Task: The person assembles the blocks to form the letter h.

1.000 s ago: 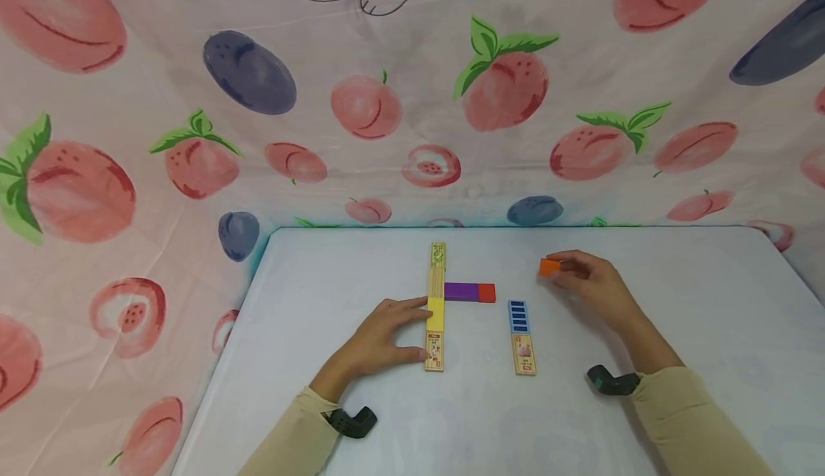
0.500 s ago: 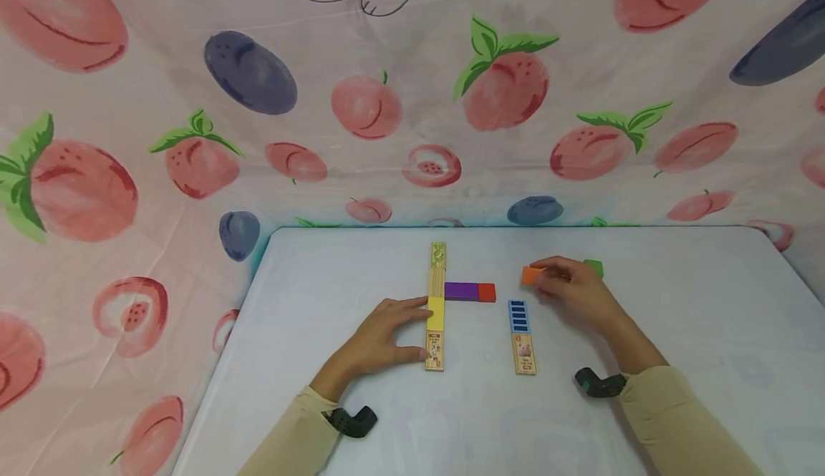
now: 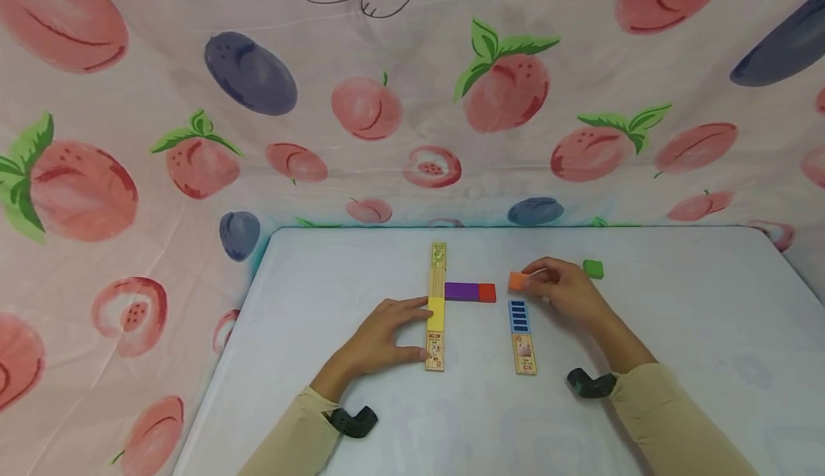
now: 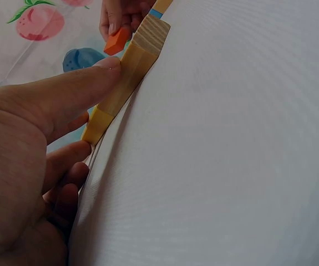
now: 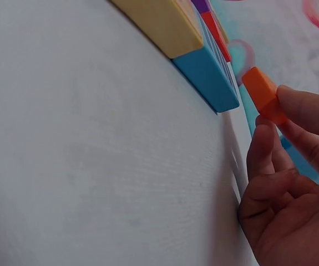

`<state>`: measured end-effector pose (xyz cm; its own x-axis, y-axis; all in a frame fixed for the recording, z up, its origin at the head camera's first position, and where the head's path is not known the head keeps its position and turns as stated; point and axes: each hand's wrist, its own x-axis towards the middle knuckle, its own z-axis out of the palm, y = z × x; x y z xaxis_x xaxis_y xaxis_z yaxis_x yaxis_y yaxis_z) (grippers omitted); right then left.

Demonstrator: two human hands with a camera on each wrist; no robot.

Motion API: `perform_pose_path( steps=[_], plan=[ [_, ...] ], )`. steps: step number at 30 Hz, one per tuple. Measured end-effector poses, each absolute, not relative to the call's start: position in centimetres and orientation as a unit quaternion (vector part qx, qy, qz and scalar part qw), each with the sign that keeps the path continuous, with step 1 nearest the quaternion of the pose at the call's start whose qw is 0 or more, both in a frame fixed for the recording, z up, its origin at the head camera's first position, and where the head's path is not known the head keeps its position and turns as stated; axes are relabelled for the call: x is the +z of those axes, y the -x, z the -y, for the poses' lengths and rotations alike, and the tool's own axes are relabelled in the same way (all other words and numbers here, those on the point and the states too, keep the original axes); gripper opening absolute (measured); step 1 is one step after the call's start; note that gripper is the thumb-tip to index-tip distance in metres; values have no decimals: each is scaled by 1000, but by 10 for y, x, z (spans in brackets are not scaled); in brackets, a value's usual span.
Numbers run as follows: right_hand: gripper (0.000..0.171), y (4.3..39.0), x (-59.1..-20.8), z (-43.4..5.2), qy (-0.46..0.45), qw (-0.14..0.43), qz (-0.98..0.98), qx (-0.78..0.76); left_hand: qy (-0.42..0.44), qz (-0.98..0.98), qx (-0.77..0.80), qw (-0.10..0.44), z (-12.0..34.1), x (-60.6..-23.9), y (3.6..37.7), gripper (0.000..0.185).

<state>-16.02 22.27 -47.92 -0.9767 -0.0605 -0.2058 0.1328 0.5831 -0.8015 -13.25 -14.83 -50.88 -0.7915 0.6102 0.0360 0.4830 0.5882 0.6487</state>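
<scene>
My right hand [image 3: 567, 293] pinches a small orange block [image 3: 518, 280] between thumb and fingers, just beyond the blue-striped block [image 3: 518, 316]. In the right wrist view the orange block [image 5: 263, 93] is tilted. My left hand [image 3: 383, 340] rests against a column of blocks laid end to end, its fingers fairly straight. Its fingers touch the yellow block [image 3: 438, 321]; the thumb touches the printed wooden block [image 3: 435, 356] at the near end. A purple block [image 3: 461, 291] and a red block [image 3: 486, 293] branch right from the column.
A green block [image 3: 593, 269] lies on the white table [image 3: 709, 304], right of my right hand. Another printed wooden block [image 3: 524, 356] adjoins the blue-striped one on its near side. A fruit-patterned cloth [image 3: 387, 46] hangs behind the table.
My right hand has carried the orange block left and slightly nearer, toward the red block. The green block, hidden at first, has come into view. My left hand has stayed in place.
</scene>
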Motion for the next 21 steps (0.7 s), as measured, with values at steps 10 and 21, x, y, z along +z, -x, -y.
perform_pose_path(
  steps=[10,21],
  plan=[
    [39,166,-480,-218,-29,126,-889,-440,-302,-887,333,104,147,-507,133,67],
    [37,168,-480,-216,-15,143,-887,-438,-298,-888,334,107,146,-506,133,66]
  ],
)
